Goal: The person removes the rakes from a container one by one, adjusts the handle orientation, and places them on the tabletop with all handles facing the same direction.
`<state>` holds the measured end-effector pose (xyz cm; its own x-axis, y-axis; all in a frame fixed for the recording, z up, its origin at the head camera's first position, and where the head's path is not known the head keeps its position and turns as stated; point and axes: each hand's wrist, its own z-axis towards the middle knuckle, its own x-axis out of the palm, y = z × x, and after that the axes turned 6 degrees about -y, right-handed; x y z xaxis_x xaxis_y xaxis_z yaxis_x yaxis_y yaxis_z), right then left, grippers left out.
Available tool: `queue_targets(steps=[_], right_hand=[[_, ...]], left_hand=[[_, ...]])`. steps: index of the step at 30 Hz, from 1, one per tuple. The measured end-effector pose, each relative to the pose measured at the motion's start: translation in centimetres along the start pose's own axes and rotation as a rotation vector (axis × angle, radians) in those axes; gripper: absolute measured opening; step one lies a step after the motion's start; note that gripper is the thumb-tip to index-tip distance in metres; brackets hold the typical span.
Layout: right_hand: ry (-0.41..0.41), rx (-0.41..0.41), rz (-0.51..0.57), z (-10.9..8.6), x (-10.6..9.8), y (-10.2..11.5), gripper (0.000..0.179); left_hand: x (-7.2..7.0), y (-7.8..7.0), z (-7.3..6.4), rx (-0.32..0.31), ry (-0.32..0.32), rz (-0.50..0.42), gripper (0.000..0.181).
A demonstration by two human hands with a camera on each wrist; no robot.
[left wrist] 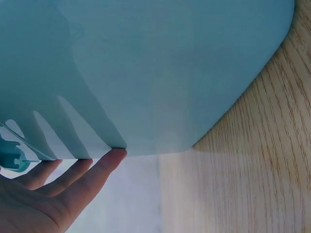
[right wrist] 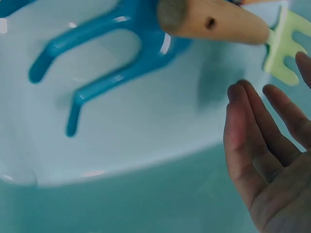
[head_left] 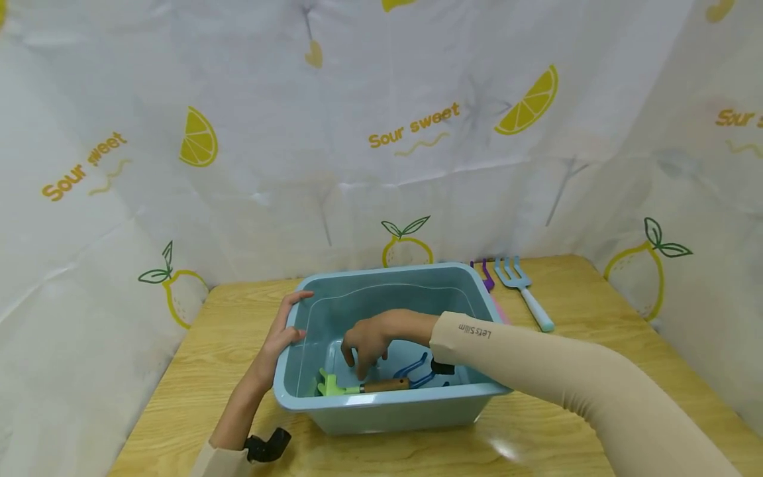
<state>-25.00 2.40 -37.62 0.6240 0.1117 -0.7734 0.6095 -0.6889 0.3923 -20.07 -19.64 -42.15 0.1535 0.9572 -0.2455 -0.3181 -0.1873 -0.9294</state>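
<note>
Beige sleeve (head_left: pixel 536 364) on my right arm crosses the near right side of the blue tub (head_left: pixel 387 414), which stands on the wooden table (head_left: pixel 179 384). My right hand (head_left: pixel 371 334) hangs inside the tub with the fingers loose and fairly straight, gripping nothing that I can see. My left hand (head_left: pixel 280 341) holds the left rim, thumb and forefinger over the edge, other fingertips against the outer wall.

Just below my right fingers, along the near wall inside, lies the green rake (head_left: pixel 334 386) with its wooden handle (head_left: pixel 384 385). The handle's end overlaps the blue fork (head_left: pixel 420 371); whether they touch I can't tell. Lifting either one carelessly could drag the other, since tines might hook under wood. Those prongs are bent too, so a blind grab could poke a fingertip.

Pressing hard on the rim, or leaning my forearm on the tub, could tip or slide it. A slide to the right might shove the purple tool (head_left: pixel 487 278) and the pink piece (head_left: pixel 501 311) beside it, perhaps knocking the pale blue fork (head_left: pixel 534 308) askew.
</note>
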Motion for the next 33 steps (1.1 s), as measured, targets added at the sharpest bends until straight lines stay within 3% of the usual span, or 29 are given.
queue_targets(steps=[12,22,33], right_hand=[[0.018,0.012,-0.001,0.7,1.7,0.0,0.033],[0.149,0.005,-0.013,0.8,1.5,0.3,0.022],[0.169,0.033,-0.042,0.5,1.9,0.5,0.016]], left_hand=[[0.0,-0.1,0.1,-0.009,0.006,-0.002,0.069],[-0.2,-0.4,0.0,0.0,-0.005,-0.003,0.069],[-0.1,-0.2,-0.1,-0.008,0.007,-0.004,0.069]])
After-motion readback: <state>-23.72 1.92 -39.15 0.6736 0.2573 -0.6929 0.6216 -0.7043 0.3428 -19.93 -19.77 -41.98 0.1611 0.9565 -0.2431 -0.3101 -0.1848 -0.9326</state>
